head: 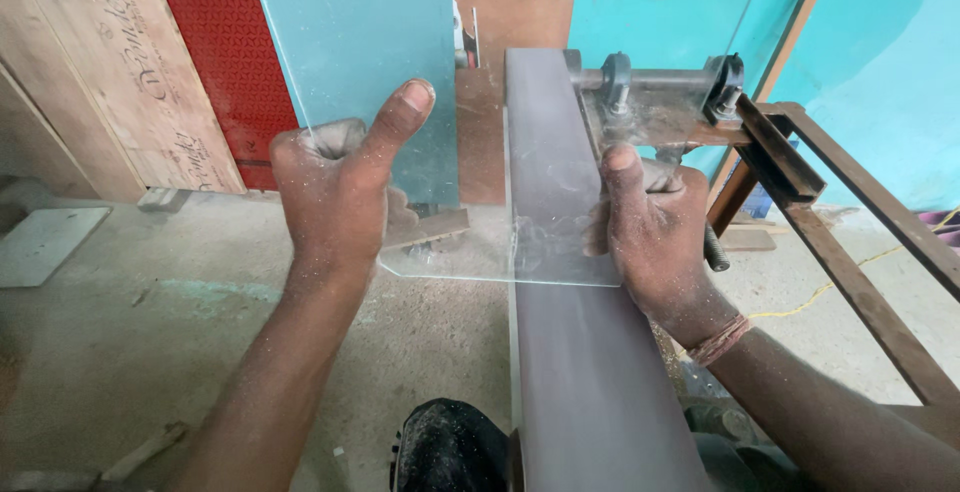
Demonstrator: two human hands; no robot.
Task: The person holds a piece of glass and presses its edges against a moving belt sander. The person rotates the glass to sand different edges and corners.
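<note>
While 2 hands [335, 187] [655, 227] grip the glass pane [480, 152], sanding belt [560, 252] touches it beside rusty frame [850, 252].

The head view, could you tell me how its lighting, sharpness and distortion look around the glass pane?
Head view: soft, even daylight with no hard shadows; the glass pane is clear, so its edges are faint against the grey belt; both the left hand and right hand are sharp; wide-angle stretch bends the forearms and the metal frame toward the corners.
</note>
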